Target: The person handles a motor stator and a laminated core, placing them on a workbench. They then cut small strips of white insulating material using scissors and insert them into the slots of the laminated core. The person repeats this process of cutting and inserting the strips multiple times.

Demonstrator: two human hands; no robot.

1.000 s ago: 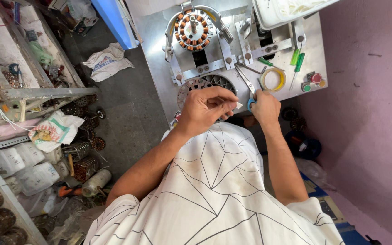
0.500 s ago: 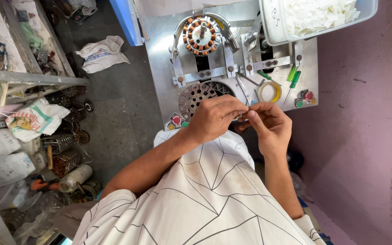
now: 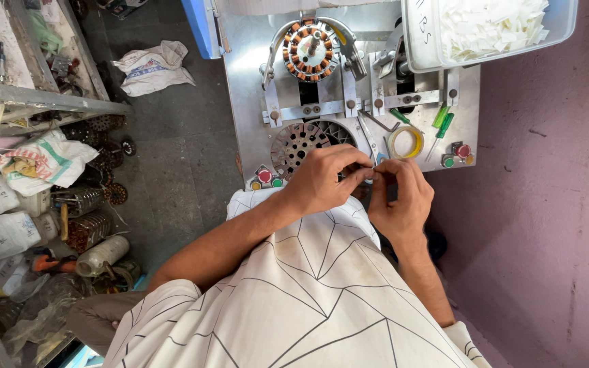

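Pinching something tiny (too small to identify), left hand (image 3: 327, 180) and right hand (image 3: 402, 197) half cover the slotted disc (image 3: 294, 144).

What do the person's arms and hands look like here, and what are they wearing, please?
Both hands, the left hand and the right hand, are bare: no gloves, rings or watch visible. The forearms are bare too. The person wears a white short-sleeved shirt printed with thin dark lines forming angular, geometric shapes.

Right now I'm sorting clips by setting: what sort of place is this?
Probably a small motor-winding workshop: a metal bench machine holds a copper-wound stator, more slotted cores lie by the shelves, and a tub of white paper strips sits beside it.
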